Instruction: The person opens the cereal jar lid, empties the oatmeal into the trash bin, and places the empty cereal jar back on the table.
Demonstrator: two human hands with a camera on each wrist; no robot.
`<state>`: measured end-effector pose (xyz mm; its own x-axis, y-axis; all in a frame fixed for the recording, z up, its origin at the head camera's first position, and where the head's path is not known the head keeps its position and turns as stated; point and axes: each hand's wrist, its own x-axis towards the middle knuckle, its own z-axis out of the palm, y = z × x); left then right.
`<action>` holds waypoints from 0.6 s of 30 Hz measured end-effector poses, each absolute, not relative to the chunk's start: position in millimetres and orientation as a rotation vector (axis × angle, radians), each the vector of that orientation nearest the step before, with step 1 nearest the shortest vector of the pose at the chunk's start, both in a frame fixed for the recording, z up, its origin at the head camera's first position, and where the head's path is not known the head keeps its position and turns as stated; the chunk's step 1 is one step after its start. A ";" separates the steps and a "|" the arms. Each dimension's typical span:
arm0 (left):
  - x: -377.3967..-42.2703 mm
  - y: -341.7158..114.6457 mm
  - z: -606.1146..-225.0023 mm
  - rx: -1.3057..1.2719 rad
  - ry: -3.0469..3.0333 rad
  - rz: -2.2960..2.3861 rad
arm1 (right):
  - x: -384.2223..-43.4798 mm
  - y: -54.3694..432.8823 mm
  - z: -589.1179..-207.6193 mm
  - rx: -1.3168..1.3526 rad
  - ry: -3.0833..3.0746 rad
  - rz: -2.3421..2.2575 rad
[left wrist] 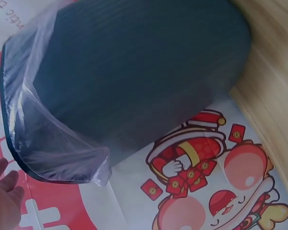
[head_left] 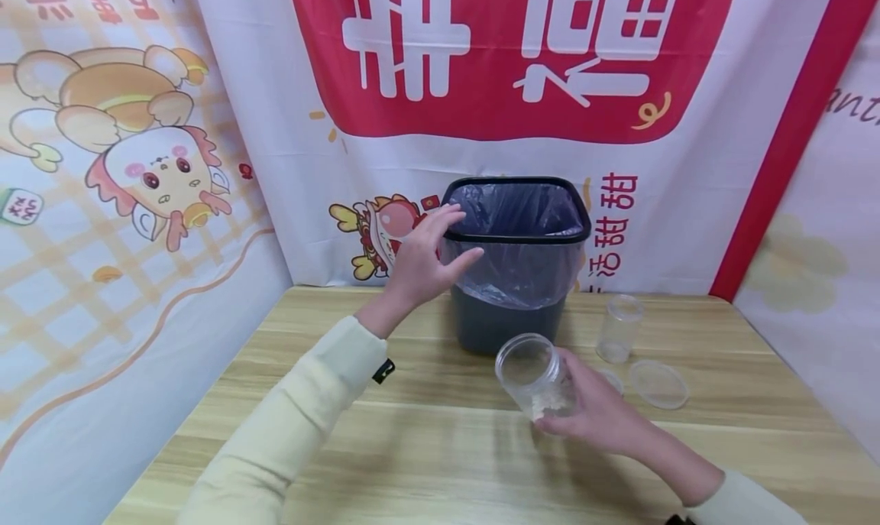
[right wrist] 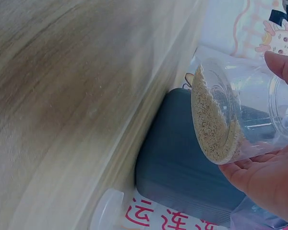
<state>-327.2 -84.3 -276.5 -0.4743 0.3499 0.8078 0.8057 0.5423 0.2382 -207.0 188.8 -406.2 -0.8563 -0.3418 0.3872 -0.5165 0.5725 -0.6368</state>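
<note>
My right hand (head_left: 598, 410) grips a clear plastic jar (head_left: 532, 380) around its side, tilted with its uncovered mouth toward the bin. In the right wrist view, small pale grains (right wrist: 210, 127) like rice lie heaped at the jar's bottom end. Ahead stands a dark grey trash bin (head_left: 505, 328) lined with a clear plastic bag (head_left: 522, 277) folded over its black rim. My left hand (head_left: 422, 261) is raised at the bin's left side, fingers extended and holding nothing; its fingertips overlap the rim in the head view.
Behind the right hand, a second clear jar (head_left: 619, 330) stands on the wooden table (head_left: 412, 448). Beside it lies a round clear lid (head_left: 658, 384), with another lid (head_left: 612, 381) partly hidden by the hand. Printed cloth (head_left: 275, 128) hangs behind the table.
</note>
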 end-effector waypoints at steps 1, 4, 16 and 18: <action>-329.7 -83.8 -276.0 -0.930 -2.065 -0.794 | -206.8 189.5 -405.2 0.716 -2.582 1.146; -335.1 -82.0 -274.7 -0.935 -2.098 -0.752 | -206.0 192.1 -401.1 0.724 -2.573 1.123; -345.9 -78.3 -274.1 -0.913 -2.207 -0.631 | -203.0 205.8 -382.5 0.691 -2.562 1.082; -347.6 -78.6 -274.2 -0.913 -2.210 -0.625 | -202.7 207.9 -378.3 0.690 -2.559 1.094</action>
<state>-347.6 -78.6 -274.2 -0.5404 0.4324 0.7218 0.7465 0.6422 0.1742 -202.7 207.9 -378.3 -0.8489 -0.3183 0.4220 -0.5250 0.6007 -0.6029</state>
